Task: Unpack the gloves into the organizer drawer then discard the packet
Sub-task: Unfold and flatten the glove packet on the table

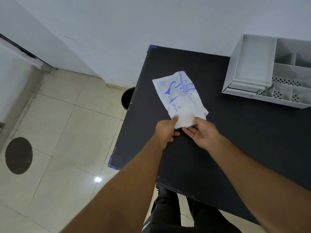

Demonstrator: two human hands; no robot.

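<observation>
A white glove packet [180, 98] with blue print lies on the black table [235, 140], its near end lifted. My left hand [165, 132] pinches that near end from the left, thumb on top. My right hand [202, 133] holds the same end from the right, fingers under it. A white organizer [276, 76] stands at the table's far right. Its drawer [254, 64] is pulled out and I see nothing in it.
A dark bin [127, 98] stands on the floor beside the table's left edge. Tiled floor stretches to the left, with a dark round patch [18, 155]. A white wall runs behind the table. My legs are at the near edge.
</observation>
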